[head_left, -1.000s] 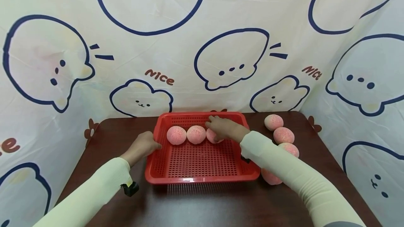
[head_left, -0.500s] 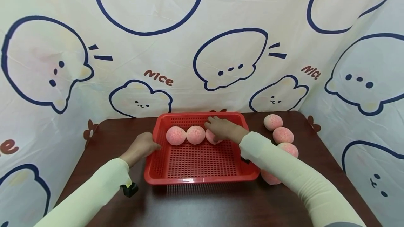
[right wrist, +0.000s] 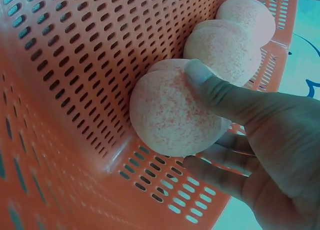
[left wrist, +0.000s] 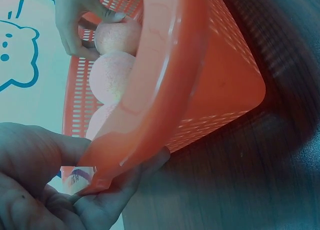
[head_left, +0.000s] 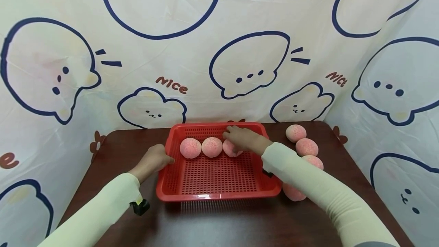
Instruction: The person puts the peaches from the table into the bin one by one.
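A red plastic basket (head_left: 219,195) with slotted walls stands on the table. Its left rim is pinched between thumb and fingers of my left hand (head_left: 154,160), as the left wrist view shows up close. Inside, along the back wall, three pink peaches lie in a row: a left peach (head_left: 190,148), a middle peach (head_left: 212,147) and a right peach (right wrist: 175,112). My right hand (head_left: 245,139) reaches over the basket's right side and holds the right peach, thumb on one side and fingers curled round the other. In the head view that hand partly covers it.
Right of the basket, several more peaches (head_left: 306,147) form a line on the dark brown table (head_left: 137,224); my right sleeve (head_left: 308,182) hides part of it. A cartoon-printed cloth (head_left: 192,60) hangs behind and at both sides.
Both hands, the basket and the peaches keep their places. Only a slight shift of the head view shows.
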Demonstrator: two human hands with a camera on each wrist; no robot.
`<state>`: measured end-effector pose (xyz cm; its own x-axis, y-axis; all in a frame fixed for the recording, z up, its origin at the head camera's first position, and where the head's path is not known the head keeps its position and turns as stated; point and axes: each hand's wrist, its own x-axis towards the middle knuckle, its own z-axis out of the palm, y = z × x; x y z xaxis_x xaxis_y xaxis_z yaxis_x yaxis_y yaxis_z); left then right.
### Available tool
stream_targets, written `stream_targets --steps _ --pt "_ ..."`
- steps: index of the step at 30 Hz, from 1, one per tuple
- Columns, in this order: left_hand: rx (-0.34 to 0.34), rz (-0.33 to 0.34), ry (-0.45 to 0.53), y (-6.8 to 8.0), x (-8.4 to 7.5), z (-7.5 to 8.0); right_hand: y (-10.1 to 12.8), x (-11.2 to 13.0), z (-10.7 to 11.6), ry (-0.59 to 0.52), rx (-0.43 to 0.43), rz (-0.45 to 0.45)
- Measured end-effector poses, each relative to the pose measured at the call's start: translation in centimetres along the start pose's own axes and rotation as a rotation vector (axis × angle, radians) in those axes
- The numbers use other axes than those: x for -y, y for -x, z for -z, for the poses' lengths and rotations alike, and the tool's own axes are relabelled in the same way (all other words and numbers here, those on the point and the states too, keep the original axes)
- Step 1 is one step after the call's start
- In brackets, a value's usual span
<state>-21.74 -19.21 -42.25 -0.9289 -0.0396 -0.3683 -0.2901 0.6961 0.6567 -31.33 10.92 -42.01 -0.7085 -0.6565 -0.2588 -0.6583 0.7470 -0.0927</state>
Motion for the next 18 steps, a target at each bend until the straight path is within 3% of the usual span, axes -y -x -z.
stream_targets --steps 10,18 --pt "0.003 -0.002 -0.015 -0.3 -0.1 -0.1 1.5 -2.0 1.4 0.024 -0.024 0.052" --pt "0.000 -0.007 -0.028 -0.3 -0.3 0.0 4.5 -5.2 2.0 -0.074 -0.045 0.027"
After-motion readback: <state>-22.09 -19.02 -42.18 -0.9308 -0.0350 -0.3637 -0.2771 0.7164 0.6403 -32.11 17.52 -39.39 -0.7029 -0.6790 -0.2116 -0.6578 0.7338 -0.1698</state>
